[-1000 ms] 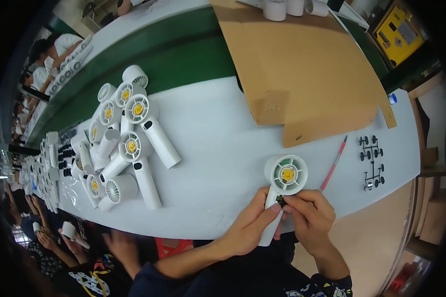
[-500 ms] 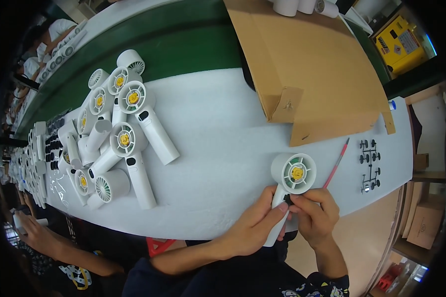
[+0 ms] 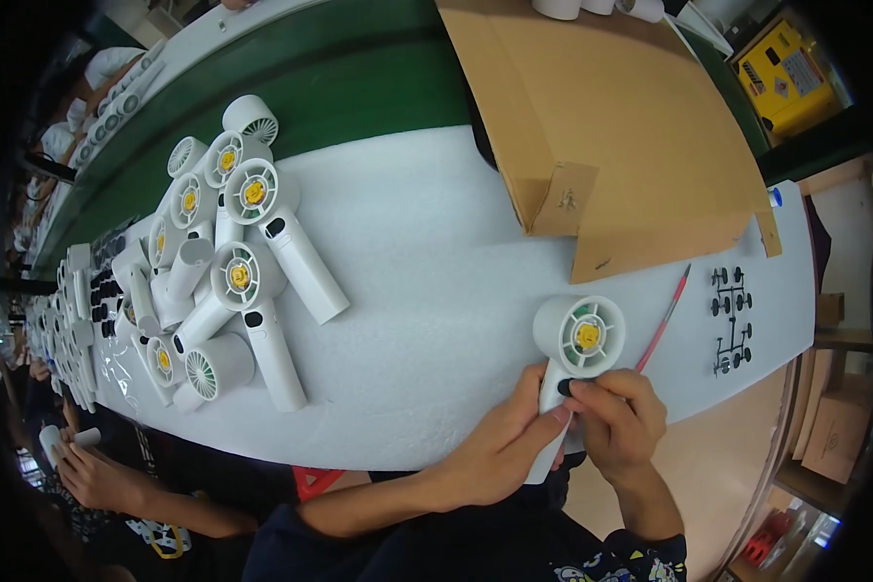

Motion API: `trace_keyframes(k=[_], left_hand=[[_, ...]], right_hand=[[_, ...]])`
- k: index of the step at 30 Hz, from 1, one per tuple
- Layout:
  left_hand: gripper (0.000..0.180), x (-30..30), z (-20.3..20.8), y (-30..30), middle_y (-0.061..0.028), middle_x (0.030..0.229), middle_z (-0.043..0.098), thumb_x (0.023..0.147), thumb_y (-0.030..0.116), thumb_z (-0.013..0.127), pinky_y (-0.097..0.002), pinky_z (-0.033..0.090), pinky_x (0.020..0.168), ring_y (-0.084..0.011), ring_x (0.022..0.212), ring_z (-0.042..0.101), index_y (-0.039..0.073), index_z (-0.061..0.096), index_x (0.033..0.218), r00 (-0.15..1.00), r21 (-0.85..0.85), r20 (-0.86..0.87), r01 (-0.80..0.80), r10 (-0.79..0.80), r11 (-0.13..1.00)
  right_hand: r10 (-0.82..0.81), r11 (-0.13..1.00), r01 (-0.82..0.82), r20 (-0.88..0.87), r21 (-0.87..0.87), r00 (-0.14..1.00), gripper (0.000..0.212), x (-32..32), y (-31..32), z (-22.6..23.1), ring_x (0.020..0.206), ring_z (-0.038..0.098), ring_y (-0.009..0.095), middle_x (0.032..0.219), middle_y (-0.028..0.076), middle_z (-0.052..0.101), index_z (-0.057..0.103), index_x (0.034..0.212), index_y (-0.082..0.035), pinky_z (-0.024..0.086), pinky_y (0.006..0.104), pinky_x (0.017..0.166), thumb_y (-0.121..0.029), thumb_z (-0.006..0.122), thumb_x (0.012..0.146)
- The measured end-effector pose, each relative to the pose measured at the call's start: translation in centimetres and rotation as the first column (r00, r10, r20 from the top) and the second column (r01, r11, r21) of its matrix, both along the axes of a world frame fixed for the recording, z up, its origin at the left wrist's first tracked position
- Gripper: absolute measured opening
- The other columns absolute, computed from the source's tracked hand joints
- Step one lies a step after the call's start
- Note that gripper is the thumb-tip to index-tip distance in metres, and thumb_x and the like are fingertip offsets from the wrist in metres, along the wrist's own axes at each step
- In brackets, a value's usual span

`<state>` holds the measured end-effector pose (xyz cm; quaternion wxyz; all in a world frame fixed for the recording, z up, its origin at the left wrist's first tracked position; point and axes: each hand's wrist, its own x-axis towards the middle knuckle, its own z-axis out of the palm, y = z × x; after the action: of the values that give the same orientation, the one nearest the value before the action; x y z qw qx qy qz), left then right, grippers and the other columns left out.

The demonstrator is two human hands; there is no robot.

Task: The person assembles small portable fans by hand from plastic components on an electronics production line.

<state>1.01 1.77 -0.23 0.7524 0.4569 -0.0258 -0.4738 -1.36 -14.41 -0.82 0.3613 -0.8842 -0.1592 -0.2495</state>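
Note:
Near the table's front edge I hold a white handheld fan (image 3: 551,335) upright, its round head with a yellow centre at the top. My left hand (image 3: 502,441) is wrapped round the fan's handle below the head. At the top of the handle sits a small black oval part (image 3: 565,387). The fingertips of my right hand (image 3: 623,422) pinch at that part's edge, and they partly hide it. To the right lie several small black parts on a moulded frame (image 3: 732,318). A red pen-like tool (image 3: 664,318) rests between them and the fan.
Several white fans (image 3: 247,276) with yellow centres lie piled at the left. A large cardboard piece (image 3: 640,145) covers the back right. Behind runs a green belt (image 3: 378,78). At the lower left a co-worker's hand (image 3: 92,475) holds a white piece.
The black oval part now shows more plainly at the top of the handle, where my right fingers covered it more. The fan has shifted very slightly right in view. Both hands keep their places.

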Motion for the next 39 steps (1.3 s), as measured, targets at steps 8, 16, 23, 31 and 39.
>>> trace_keyframes(k=[8,16,23,31,39], left_hand=[[0.030,-0.2,-0.2,0.0,-0.0095,0.098,0.049,0.097,0.013,0.035,-0.0276,0.045,0.067,-0.0132,0.075,0.054,0.002,0.028,0.125,1.000,-0.024,0.020,-0.015,0.016,1.000],[0.031,-0.1,-0.1,0.0,-0.0102,0.098,0.049,0.098,0.014,0.035,-0.0281,0.046,0.068,-0.0134,0.076,0.055,0.001,0.027,0.125,0.998,0.007,0.069,-0.008,0.007,1.000],[0.031,0.2,0.0,0.0,-0.0104,0.099,0.048,0.099,0.015,0.034,-0.0282,0.046,0.068,-0.0133,0.076,0.055,0.001,0.026,0.126,0.998,0.029,0.061,-0.008,0.007,1.000],[0.033,0.3,0.3,-0.1,-0.0097,0.100,0.048,0.098,0.015,0.035,-0.0291,0.047,0.068,-0.0138,0.075,0.054,0.001,0.026,0.126,0.997,0.045,0.058,0.049,-0.052,0.998],[0.032,0.4,-0.1,0.1,-0.0082,0.100,0.047,0.098,0.016,0.034,-0.0283,0.046,0.067,-0.0141,0.071,0.053,0.002,0.026,0.126,0.988,-0.152,-0.149,-0.051,0.028,0.987]], right_hand=[[-0.014,0.997,0.019,0.058,-0.080,0.998,0.031,-0.6,0.1,-0.4,0.062,0.059,0.018,0.083,0.008,0.060,0.066,0.092,-0.001,0.048,0.0259,0.050,0.003,0.073,0.063],[0.008,0.994,0.002,0.094,-0.105,0.996,0.033,-0.4,-0.2,-0.5,0.066,0.060,0.020,0.080,0.007,0.059,0.066,0.093,-0.001,0.048,0.0253,0.052,0.004,0.072,0.061],[0.011,0.995,0.010,-0.213,0.097,0.977,0.025,0.1,-0.1,1.2,0.068,0.061,0.018,0.081,0.009,0.060,0.066,0.089,-0.001,0.047,0.0266,0.051,0.004,0.074,0.066],[-0.005,0.738,0.284,-0.416,0.612,0.909,0.023,-0.3,0.7,1.3,0.062,0.051,0.008,0.073,0.004,0.054,0.054,0.076,-0.002,0.041,0.0197,0.057,0.006,0.074,0.069],[-0.443,0.855,0.514,-0.606,-0.065,0.661,0.019,0.6,-4.8,3.6,0.050,0.048,0.008,0.061,0.002,0.056,0.055,0.075,-0.001,0.040,0.0224,0.048,-0.009,0.072,0.076]])
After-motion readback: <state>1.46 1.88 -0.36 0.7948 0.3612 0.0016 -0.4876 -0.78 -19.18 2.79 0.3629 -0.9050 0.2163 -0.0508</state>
